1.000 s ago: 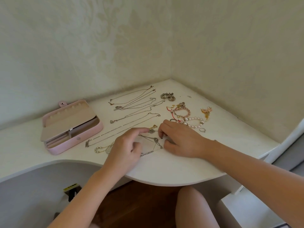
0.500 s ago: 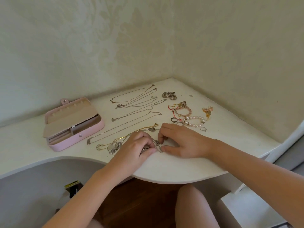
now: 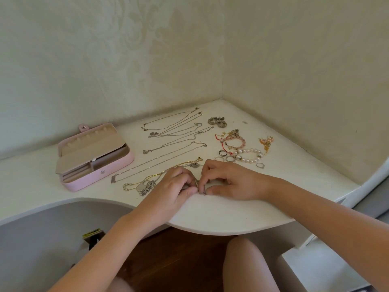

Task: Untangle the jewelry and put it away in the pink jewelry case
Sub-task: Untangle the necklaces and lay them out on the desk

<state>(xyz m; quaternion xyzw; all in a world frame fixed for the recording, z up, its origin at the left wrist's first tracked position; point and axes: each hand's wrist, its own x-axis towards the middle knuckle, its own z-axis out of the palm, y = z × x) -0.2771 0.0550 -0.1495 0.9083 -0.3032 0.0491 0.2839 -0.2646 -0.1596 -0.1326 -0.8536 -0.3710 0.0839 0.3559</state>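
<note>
2 bare hands meet at the near edge of the white corner desk (image 3: pixel 210 218). The left hand (image 3: pixel 174 184) and right hand (image 3: pixel 229 182) each pinch the thin tangled silver chain (image 3: pixel 199 187) in curled fingertips, almost touching. The chain seems to run leftward under the left hand toward the silver oval-pendant cluster (image 3: pixel 145 186). Farther left, nearer the left hand, lies the open pink jewelry case (image 3: pixel 117 167). 1 second ago the left forefinger lay stretched out; now it is curled in.

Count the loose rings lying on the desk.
4. Left of the pearl bracelet: dark ring, silver ring, second silver ring. The fourth ring lies below the bracelet's right end. The left hand and right hand, pinching a necklace, may hide more.
</note>
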